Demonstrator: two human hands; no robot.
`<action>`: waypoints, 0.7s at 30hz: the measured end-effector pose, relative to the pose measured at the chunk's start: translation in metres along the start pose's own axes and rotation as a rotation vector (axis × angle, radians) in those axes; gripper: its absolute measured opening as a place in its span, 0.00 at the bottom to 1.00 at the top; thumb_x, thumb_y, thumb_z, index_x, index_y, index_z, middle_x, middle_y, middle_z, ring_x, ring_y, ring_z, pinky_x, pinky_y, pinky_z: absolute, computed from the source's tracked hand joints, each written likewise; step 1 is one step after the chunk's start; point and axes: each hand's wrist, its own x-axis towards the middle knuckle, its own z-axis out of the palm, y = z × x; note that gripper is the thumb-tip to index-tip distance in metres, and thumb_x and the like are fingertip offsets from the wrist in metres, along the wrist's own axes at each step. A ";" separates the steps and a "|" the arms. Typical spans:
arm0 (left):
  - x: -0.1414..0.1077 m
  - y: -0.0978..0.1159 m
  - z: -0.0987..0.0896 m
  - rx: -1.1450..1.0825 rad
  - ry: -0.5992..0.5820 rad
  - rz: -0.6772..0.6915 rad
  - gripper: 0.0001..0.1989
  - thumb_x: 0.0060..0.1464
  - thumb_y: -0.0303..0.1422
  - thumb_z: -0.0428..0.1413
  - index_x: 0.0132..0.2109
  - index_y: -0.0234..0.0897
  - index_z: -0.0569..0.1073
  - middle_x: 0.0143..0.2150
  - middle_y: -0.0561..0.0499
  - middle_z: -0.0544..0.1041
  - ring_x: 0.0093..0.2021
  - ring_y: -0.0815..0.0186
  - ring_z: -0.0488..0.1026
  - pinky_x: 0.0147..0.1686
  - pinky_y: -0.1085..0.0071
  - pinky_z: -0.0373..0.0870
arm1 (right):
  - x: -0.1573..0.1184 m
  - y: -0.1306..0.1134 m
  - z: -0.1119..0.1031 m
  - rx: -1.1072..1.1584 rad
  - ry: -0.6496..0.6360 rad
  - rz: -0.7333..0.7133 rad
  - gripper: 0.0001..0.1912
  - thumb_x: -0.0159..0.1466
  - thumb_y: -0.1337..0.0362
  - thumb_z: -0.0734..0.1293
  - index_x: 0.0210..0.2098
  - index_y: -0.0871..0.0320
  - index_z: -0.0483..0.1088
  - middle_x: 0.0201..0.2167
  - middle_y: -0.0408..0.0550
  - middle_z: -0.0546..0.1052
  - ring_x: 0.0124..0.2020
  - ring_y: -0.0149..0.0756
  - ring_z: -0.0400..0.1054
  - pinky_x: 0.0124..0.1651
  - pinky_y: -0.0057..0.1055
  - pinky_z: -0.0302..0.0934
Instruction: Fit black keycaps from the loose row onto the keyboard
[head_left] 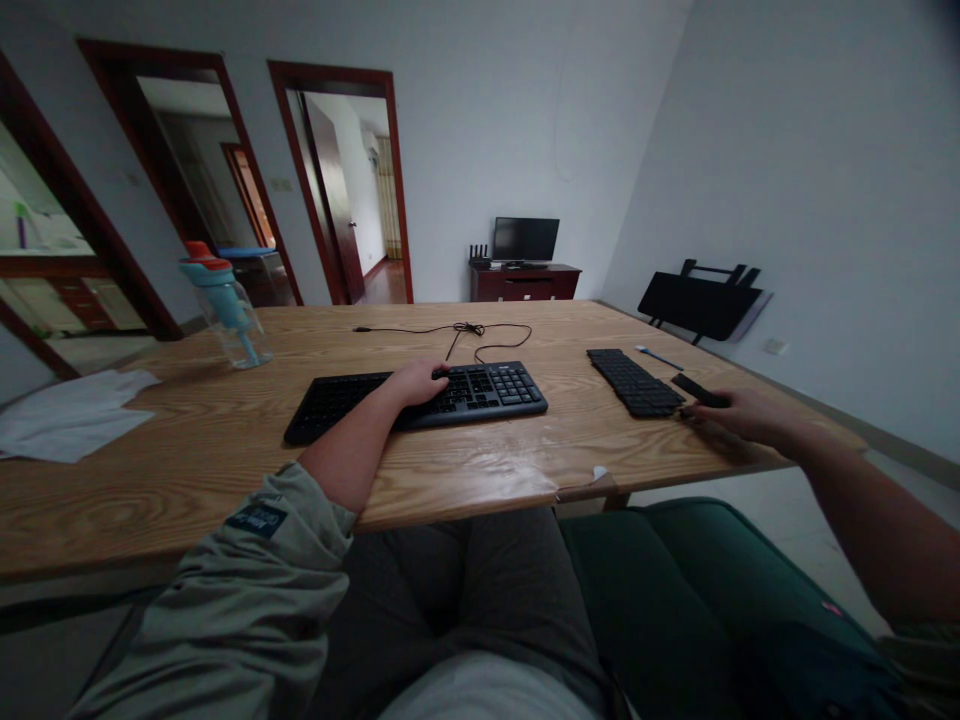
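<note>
Both hands are at work on the wooden table point(480, 470), each at its own dark object. On the far row of the full-size computer keyboard point(491, 388), the left hand point(414, 383) lies across the keys with its fingers bent; a small dark shape shows at the fingertips, but I cannot tell whether it is pinched or merely touched. The forearm comes over the keyboard's near edge, and that weight probably helps keep it from sliding.

Out to the right, the right hand point(742, 415) grips a narrow black bar point(699, 390) by its near end, presumably so that the far end stays free. It is just beside a black slab of keys point(634, 383), which lies flat and apart from the keyboard, likely to stay within easy reach.

Beyond the slab lies a slim brush-like tool point(661, 358) with a pale tip. The keyboard's cable point(469, 328) trails loosely behind it in a tangle, seemingly pushed there to be out of the way. The water bottle point(225, 305) and white sheets point(75, 412) stand well off to the left, perhaps for the same reason.
</note>
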 end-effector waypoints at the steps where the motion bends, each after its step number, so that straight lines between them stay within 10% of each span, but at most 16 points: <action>1: 0.000 0.000 0.000 0.001 -0.003 -0.002 0.23 0.60 0.38 0.52 0.60 0.41 0.75 0.60 0.48 0.76 0.59 0.57 0.72 0.60 0.66 0.66 | 0.000 0.000 0.000 -0.002 -0.004 0.004 0.22 0.56 0.47 0.68 0.42 0.54 0.79 0.45 0.54 0.82 0.48 0.57 0.74 0.53 0.45 0.66; 21: 0.002 -0.003 0.003 -0.001 0.004 -0.016 0.22 0.60 0.39 0.52 0.59 0.41 0.75 0.61 0.49 0.76 0.60 0.58 0.72 0.61 0.67 0.66 | 0.001 0.000 0.006 0.170 -0.087 -0.021 0.21 0.53 0.48 0.70 0.41 0.54 0.77 0.41 0.51 0.82 0.43 0.51 0.75 0.45 0.39 0.67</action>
